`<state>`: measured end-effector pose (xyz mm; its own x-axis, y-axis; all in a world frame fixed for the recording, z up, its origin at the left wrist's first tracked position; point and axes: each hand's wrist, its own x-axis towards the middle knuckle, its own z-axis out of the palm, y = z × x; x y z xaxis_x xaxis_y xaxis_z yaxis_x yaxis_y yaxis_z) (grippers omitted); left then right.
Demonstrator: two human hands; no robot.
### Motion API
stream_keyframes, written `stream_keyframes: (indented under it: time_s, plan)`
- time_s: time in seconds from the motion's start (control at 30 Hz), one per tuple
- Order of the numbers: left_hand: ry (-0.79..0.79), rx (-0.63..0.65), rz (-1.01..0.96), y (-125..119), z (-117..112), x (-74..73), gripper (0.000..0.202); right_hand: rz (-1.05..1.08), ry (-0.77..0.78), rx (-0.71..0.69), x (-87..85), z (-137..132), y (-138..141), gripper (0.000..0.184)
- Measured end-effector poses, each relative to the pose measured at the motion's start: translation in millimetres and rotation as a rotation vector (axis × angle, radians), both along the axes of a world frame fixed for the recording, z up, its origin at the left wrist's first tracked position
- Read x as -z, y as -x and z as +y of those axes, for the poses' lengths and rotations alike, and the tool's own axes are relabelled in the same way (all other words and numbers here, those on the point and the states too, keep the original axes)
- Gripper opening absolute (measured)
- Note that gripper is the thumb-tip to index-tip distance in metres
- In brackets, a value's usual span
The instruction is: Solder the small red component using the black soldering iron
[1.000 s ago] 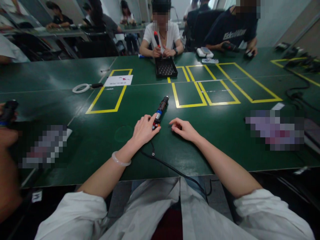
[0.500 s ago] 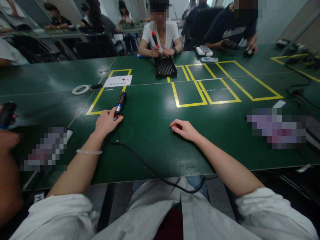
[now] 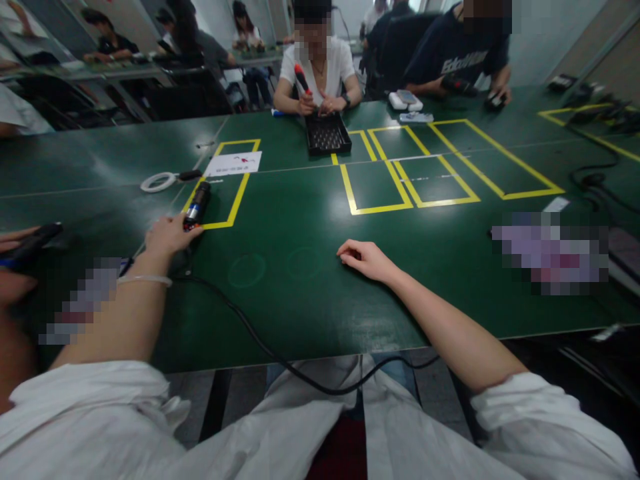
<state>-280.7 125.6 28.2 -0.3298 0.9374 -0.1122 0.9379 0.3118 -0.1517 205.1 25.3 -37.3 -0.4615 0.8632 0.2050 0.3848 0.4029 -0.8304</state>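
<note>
Carefully, with the clock centred mid-picture, begin at nine o'clock on the far left: steer well clear of a neighbour's hand (image 3: 17, 285) there, wrapped round a second dark tool (image 3: 37, 244). Nearer in, also toward nine, note the left hand (image 3: 167, 237), closed around the rear end of the banded tool (image 3: 199, 202), with no way to tell whether resting on the green table (image 3: 280, 293) or just above. Placed between nine and ten, over the left side of a yellow-taped rectangle (image 3: 241, 197), tip toward one o'clock. Best steadied from the back, tip low, clear of the white coiled cable (image 3: 159, 175) and the printed sheet (image 3: 234, 163), both toward ten. Next, mind the black cord (image 3: 260, 348), trailing from beside the left wrist through seven o'clock and past the near edge: leave slack and avoid tugging. Finally, between three and four, find the right hand (image 3: 367, 259), fingers loosely curled, narrow gap at the thumb, apparently holding nothing; best left aside, or used only to free the cord.
</note>
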Motion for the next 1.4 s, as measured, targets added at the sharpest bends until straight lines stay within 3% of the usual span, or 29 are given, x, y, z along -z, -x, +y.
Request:
stream_keyframes:
  time_s: [0.27,0.4,0.5,0.57,0.67,0.73,0.83,0.9,1.0,1.17,1.4]
  plan:
    - [-0.252,0.083,0.055,-12.7,-22.2,10.8,0.046,0.000,-0.004,0.006,0.8,0.8,0.6,0.015]
    - [-0.336,0.009,0.021,-21.1,-18.5,7.6,0.037,-0.004,-0.008,-0.003,1.7,1.3,0.5,0.016]
    - [-0.541,0.034,-0.069,-50.5,-17.4,-3.3,0.035,-0.003,-0.002,-0.003,1.8,1.0,1.0,0.017]
    - [-0.618,0.180,-0.220,-85.9,-22.0,-9.8,0.035,0.001,0.011,0.002,1.1,0.3,1.5,0.017]
    - [-0.546,0.450,-0.635,-154.8,-37.6,-12.5,0.032,0.018,0.032,-0.002,-0.8,-0.8,1.9,0.017]
    - [-0.372,0.600,-0.921,-200.7,-51.3,-8.8,0.034,0.038,0.049,-0.007,-1.9,-1.4,1.6,0.016]
    - [-0.111,0.716,-1.204,-252.6,-70.4,2.6,0.041,0.082,0.072,-0.010,-2.8,-1.7,0.5,0.021]
    - [0.029,0.750,-1.323,-272.1,-79.3,12.7,0.051,0.123,0.081,-0.022,-3.0,-1.6,0.0,0.031]
    - [0.157,0.764,-1.445,-282.8,-85.7,29.0,0.061,0.174,0.096,-0.060,-3.1,-1.7,0.4,0.035]
    - [0.182,0.698,-1.581,-280.9,-82.9,49.5,0.055,0.172,0.090,-0.077,-1.6,-1.9,1.6,0.023]
    - [0.190,0.553,-1.681,-277.3,-80.1,54.4,0.033,0.089,-0.006,0.021,2.0,1.0,-1.8,0.021]
